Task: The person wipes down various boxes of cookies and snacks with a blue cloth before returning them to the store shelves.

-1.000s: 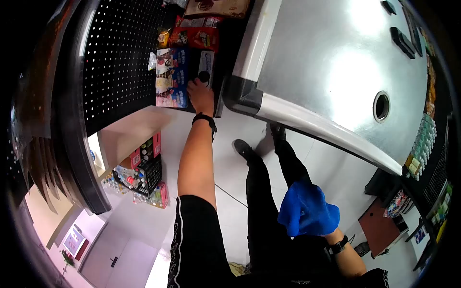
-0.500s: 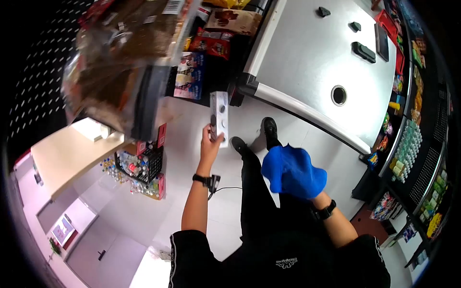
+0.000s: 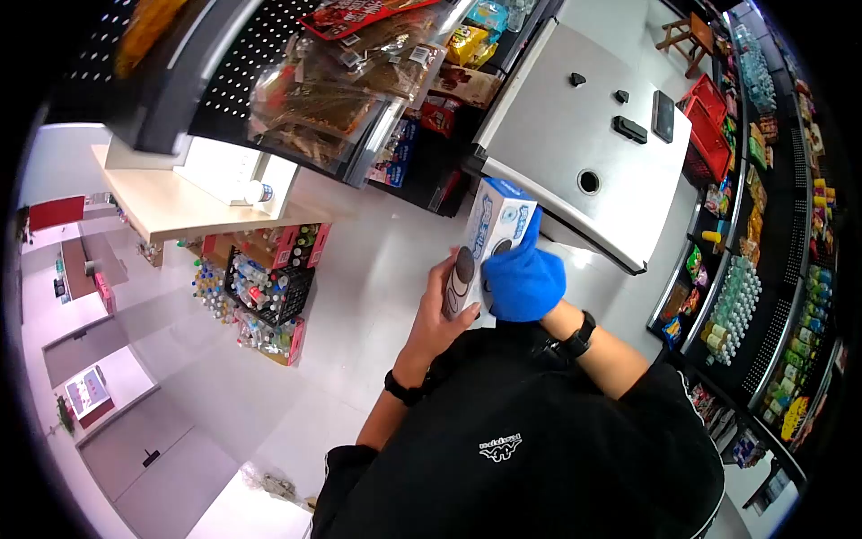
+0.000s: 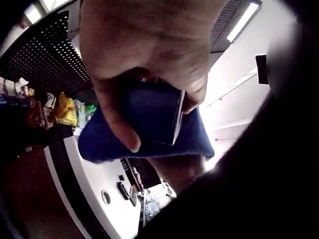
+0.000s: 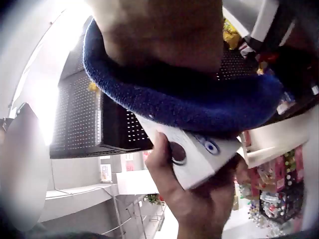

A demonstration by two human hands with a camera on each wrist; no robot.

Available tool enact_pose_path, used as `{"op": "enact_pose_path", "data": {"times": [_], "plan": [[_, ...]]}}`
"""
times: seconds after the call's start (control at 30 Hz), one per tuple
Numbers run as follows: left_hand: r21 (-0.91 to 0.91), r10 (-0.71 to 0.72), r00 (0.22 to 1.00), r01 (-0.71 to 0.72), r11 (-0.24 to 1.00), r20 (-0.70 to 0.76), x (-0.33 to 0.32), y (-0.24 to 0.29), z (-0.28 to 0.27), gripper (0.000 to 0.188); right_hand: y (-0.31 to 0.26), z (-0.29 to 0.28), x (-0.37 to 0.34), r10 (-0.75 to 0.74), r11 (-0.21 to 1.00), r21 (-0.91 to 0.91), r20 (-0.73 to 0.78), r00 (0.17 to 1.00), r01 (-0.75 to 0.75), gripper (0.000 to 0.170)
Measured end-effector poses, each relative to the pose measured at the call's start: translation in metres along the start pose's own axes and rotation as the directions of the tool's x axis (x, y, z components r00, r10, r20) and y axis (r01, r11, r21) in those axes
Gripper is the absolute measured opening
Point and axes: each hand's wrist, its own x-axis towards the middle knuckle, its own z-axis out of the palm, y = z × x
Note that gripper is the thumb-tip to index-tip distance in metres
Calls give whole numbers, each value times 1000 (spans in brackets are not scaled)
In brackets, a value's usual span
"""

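From where I stand, the person has a white and blue box (image 3: 496, 216) up in front of the chest, tilted, its far end near the corner of a metal-topped table (image 3: 548, 108). The left hand (image 3: 435, 314) grips the near end, thumb on one side and fingers on another, closed snugly about it, beside the dark round biscuits printed there. A bright blue cloth (image 3: 530, 283) is draped over the right hand (image 5: 162, 45) and lies against the box; its fingers are hidden beneath, so I can't tell how far they are curled or whether they have hold of anything. Both wrists wear black bands. On the table are a round hole (image 3: 588, 182), a dark flat slab (image 3: 663, 117) and a few small black pieces (image 3: 629, 129). Beyond stands a red basket (image 3: 707, 144), and on the other side a black crate (image 3: 292, 301) of bottles sits on the pale floor (image 3: 359, 269)
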Motion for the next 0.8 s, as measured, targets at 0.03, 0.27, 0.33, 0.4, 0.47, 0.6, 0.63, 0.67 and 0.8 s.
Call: {"op": "enact_pose_path", "data": {"times": [0.03,0.27,0.33,0.4,0.47,0.6,0.63,0.67,0.8], "plan": [[15,-29,999,29,999,21,-10,5,0,79,-11,-13,8,-9,1000,27,19,1000,9,48],[149,71,992,-86,985,109,-20,47,-2,75,-55,-118,58,-43,238,960,-142,989,149,34],[132,89,991,-102,986,100,-18,58,-4,75,-68,-130,52,-107,720,675,-122,987,162,34],[129,59,992,-73,989,112,-21,72,-6,76,-84,-134,39,-163,972,146,-154,974,186,36],[159,26,992,-46,986,127,-23,76,-10,78,-109,-144,33,-274,955,-152,-119,954,255,40],[-89,-77,954,107,990,290,-22,74,-14,71,-107,-130,31,-543,801,-412,-193,817,434,45],[-212,-38,956,104,972,292,-17,66,-11,69,-125,-127,23,-530,714,-608,-148,835,346,46],[-230,-46,960,113,967,277,-17,63,-11,70,-129,-121,22,-543,705,-594,-99,834,388,48],[-310,1,977,67,949,214,-12,50,-17,69,-122,-65,12,-620,623,-501,152,770,601,52]]}}
